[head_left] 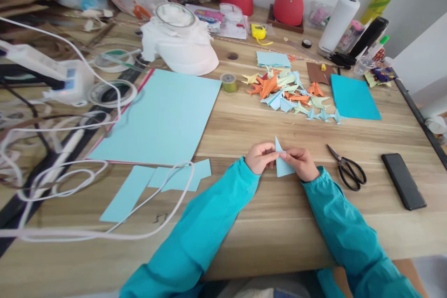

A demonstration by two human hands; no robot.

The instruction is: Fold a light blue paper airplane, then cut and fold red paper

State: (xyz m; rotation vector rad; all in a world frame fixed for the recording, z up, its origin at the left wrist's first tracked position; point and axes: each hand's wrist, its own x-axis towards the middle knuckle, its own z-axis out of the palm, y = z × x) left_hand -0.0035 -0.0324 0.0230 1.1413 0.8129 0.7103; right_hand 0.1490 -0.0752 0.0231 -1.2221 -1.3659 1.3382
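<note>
Both of my hands hold a small piece of light blue folded paper (283, 167), its pointed tip standing up between them. My left hand (261, 156) pinches it from the left side. From the right, my right hand (301, 162) presses on it with the thumb, fingers closed. Black-handled scissors (349, 170) lie just right of my right hand. Beyond my hands is a pile of folded paper cranes (279, 88) in orange, pale green and light blue. Cut light blue paper pieces (127, 193) rest to the left of my left sleeve.
Large light blue sheets (167, 111) lie at left, with a white cable (181, 195) looping nearby. A phone (403, 180) is at far right. Bright blue square paper (354, 97), a thread spool (229, 83), a white cap (188, 46) and a yellow tape measure (258, 31) stand farther back.
</note>
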